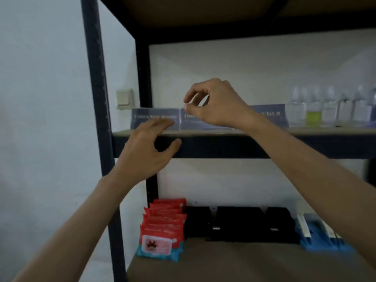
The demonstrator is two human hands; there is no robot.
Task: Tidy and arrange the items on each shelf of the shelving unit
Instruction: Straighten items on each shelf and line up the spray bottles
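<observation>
Curled right hand (215,104) fingers hide middle box (191,123); grip unclear; left hand (146,151) spread wide.

Shelf (223,132), left box (154,119): front reads "TIMES NEW ROMAN", pale capitals on purple-blue. Middle box (190,124): title begins "TIME", the rest is behind the right hand (215,104). Right box (272,116): only "NDER" shows past the wrist. Small print under the titles: too blurred. Bottle labels (329,112), far right: unreadable. Wipes packs (160,244), near left: unreadable.
</observation>
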